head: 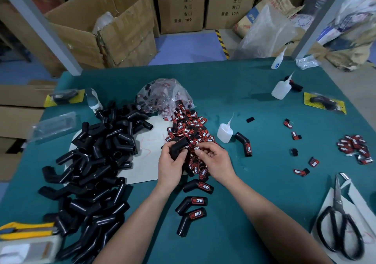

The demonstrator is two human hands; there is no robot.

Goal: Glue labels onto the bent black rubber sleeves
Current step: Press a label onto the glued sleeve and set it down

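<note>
My left hand (171, 165) grips a bent black rubber sleeve (179, 146) over the heap of red-and-black labels (191, 131). My right hand (213, 160) sits beside it with curled fingertips pinching at a label in the heap. A big pile of bare black sleeves (97, 162) lies to the left. Three labelled sleeves (195, 202) lie near my forearms, and another labelled sleeve (245, 144) lies by the nearest glue bottle (224, 131).
Two more glue bottles (281, 88) stand further back right. Loose labels (355, 147) are scattered at the right, scissors (339, 223) on white paper at the lower right. A clear bag of labels (162, 94) sits behind the heap. Cardboard boxes surround the green table (254, 213).
</note>
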